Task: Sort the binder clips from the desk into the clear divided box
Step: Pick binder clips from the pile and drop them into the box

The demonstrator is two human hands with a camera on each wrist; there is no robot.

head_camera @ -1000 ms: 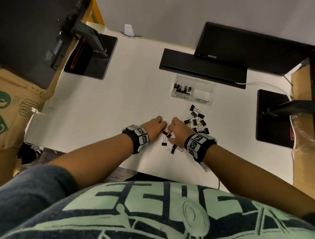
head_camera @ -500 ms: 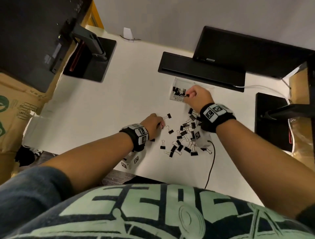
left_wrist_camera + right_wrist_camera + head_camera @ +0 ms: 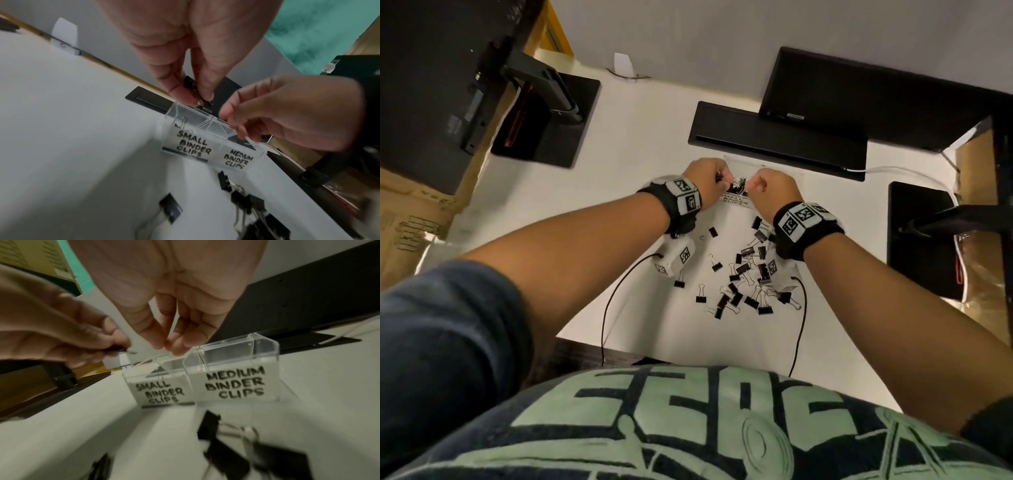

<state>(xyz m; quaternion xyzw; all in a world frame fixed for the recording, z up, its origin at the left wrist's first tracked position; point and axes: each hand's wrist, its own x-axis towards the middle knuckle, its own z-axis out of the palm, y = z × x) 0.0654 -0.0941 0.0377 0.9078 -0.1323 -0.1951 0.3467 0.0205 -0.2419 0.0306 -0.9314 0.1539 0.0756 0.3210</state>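
The clear divided box stands at the back of the white desk, labelled for small and medium clips. My left hand is over its small compartment and pinches a small black binder clip between thumb and finger. My right hand hovers beside it with its fingertips pressed together over the same compartment, seemingly on the thin wire handle of a black clip hanging just inside. Several clips lie in the small compartment. A loose pile of black clips lies nearer me.
A flat black bar and a dark screen stand right behind the box. Black monitor bases sit at the left and right. Two thin black cables trail from my wrists over the desk's front edge.
My left hand has left the pile and come up to the box carrying a small clip. My right hand has stayed over the box, shifting slightly right.
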